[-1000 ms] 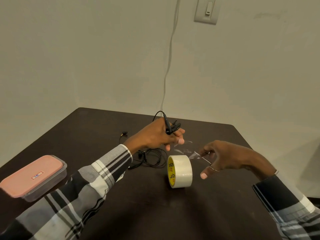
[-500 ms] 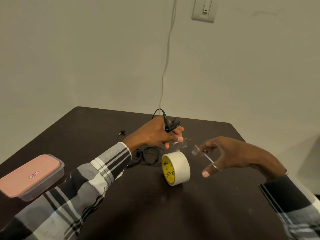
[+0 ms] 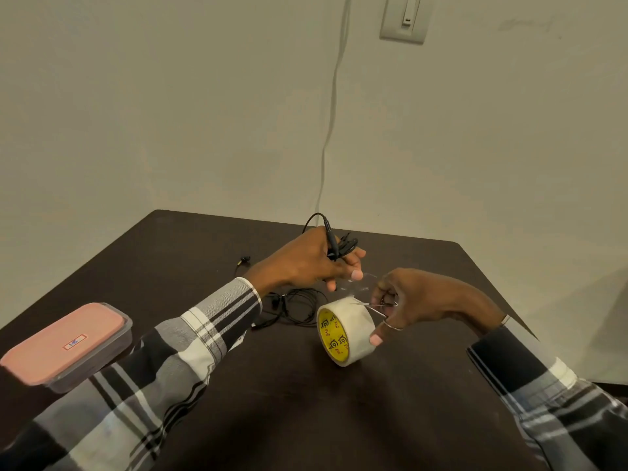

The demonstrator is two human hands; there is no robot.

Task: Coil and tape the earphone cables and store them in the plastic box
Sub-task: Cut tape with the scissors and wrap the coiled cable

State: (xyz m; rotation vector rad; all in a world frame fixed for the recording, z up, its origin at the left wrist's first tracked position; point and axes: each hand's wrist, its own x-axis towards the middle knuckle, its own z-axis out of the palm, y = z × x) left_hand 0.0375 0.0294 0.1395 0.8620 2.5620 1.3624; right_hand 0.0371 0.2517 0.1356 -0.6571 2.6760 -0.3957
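Note:
My left hand (image 3: 306,263) is closed on a coiled black earphone cable (image 3: 341,248) above the table, and its thumb pinches the end of a clear tape strip (image 3: 362,282) pulled up from the roll. The tape roll (image 3: 345,329), whitish with a yellow core, stands on edge at the table's middle. My right hand (image 3: 421,299) holds small metal scissors (image 3: 375,305), their blades pointing left at the top of the roll. A second black earphone cable (image 3: 299,307) lies loose on the table behind the roll. The plastic box (image 3: 64,345), with its pink lid on, sits at the left edge.
The dark table (image 3: 306,402) ends at its far edge near a pale wall. An earbud (image 3: 244,260) lies alone towards the back left. A white wire (image 3: 328,130) hangs down the wall under a switch plate (image 3: 404,18).
My right hand has moved left with the scissors, bringing the blades to the top of the roll. My left hand keeps the coil and tape end in about the same place.

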